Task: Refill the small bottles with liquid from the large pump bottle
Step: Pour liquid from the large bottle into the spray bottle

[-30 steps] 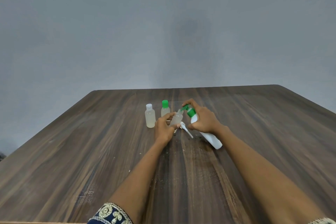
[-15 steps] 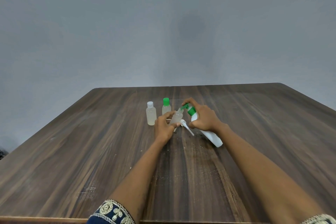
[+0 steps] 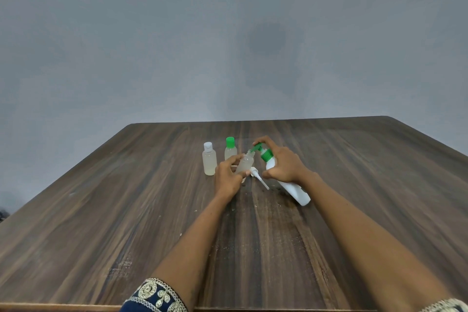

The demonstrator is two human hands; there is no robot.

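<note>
An embroidered navy sleeve [image 3: 154,297] edges the near rim of a dark wood counter [image 3: 101,223]. Mid-counter, the left hand [image 3: 228,176] grips a small open bottle [image 3: 245,163], tilted toward the pump. The right hand [image 3: 285,163] curls around a tilted white pump bottle [image 3: 293,189], its forefinger on the green pump head [image 3: 258,147] at the small bottle's mouth. A white spray cap [image 3: 257,176] lies between the hands. Behind stand 2 capped bottles, 1 white-capped [image 3: 209,163], 1 green-capped [image 3: 230,151].

right hand [image 3: 285,166] hides the pump bottle's [image 3: 293,189] middle; both sleeves cut off below
</note>
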